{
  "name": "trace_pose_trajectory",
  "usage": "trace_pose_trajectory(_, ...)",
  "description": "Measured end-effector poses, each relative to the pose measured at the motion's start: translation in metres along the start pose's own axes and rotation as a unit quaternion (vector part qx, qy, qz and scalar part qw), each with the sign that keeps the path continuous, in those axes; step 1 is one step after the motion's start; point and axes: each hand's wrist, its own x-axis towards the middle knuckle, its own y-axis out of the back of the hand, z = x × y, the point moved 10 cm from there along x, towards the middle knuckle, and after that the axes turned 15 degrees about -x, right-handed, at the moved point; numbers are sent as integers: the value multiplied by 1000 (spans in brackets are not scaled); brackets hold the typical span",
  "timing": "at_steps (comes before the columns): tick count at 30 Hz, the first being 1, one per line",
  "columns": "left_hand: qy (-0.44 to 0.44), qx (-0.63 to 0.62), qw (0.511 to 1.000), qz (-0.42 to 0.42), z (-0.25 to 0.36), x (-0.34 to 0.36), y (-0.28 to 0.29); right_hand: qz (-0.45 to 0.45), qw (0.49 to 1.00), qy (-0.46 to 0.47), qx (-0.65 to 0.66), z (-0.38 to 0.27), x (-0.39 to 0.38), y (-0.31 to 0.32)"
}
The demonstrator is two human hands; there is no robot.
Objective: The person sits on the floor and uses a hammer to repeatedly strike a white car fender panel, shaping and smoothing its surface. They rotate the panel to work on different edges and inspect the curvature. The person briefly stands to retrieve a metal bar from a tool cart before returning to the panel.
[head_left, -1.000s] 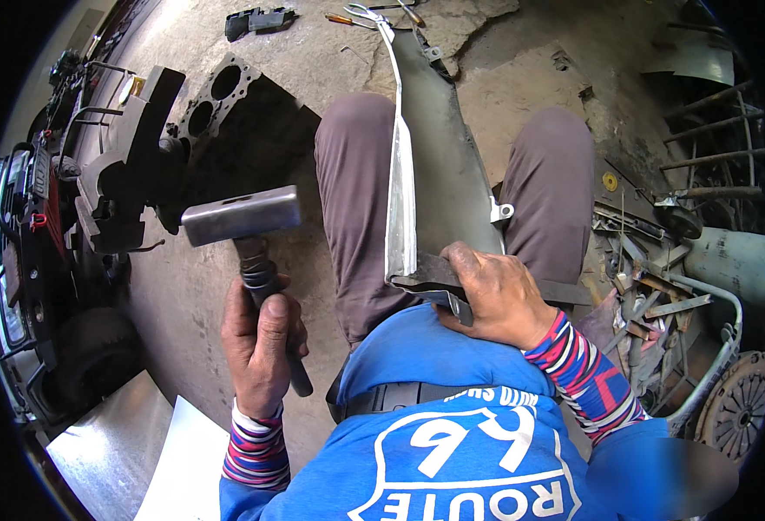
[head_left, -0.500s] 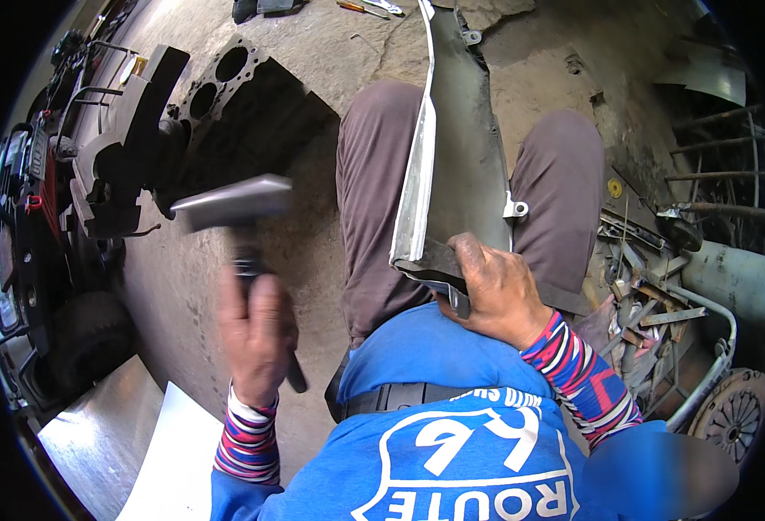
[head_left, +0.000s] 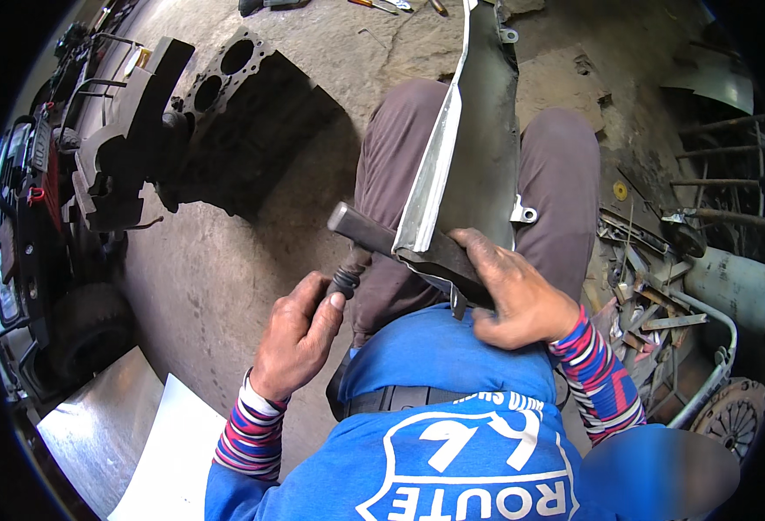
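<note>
My left hand (head_left: 300, 339) is closed around the handle of a hammer (head_left: 361, 227). The hammer's head meets or nearly meets the near left corner of a long grey metal body panel (head_left: 482, 139). This panel lies lengthwise between my knees, with a bent pale flange on its left and small bolt tabs on its right. My right hand (head_left: 521, 300) grips the near end, thumb and fingers around a dark block-like piece (head_left: 452, 265); I cannot tell whether that piece belongs to the panel. A bent metal lip hangs below it.
A dark engine block (head_left: 252, 130) stands on the floor at left, beside a vehicle front (head_left: 26, 234). Sheet metal (head_left: 105, 434) lies lower left. Scrap metal pieces (head_left: 660, 304), a clutch plate (head_left: 734, 417) and a metal rack (head_left: 721, 182) are on the right. Tools (head_left: 374, 5) lie far ahead.
The hammer has swung right and down from the left to the panel's near corner. The panel's far end has shifted to the right, and my right hand has moved slightly right.
</note>
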Motion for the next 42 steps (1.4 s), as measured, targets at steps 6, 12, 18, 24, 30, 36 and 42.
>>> trace_pose_trajectory(6,8,-139,986,95,12,-9,25,-3,969,-135,206,27,11,-10)
trace_pose_trajectory(12,-61,-95,989,94,40,-8,29,144,959,-233,75,23,9,-1)
trace_pose_trajectory(18,-68,136,988,-21,69,10,26,213,943,-255,4,12,9,8)
trace_pose_trajectory(24,-202,-204,941,182,105,8,83,208,941,-265,27,16,8,8)
trace_pose_trajectory(30,-110,178,978,6,99,40,39,230,939,-254,25,14,10,16)
trace_pose_trajectory(36,-225,-22,967,119,122,34,62,236,933,-266,52,19,10,12)
trace_pose_trajectory(42,-248,121,961,22,128,40,44,201,940,-268,62,27,8,4)
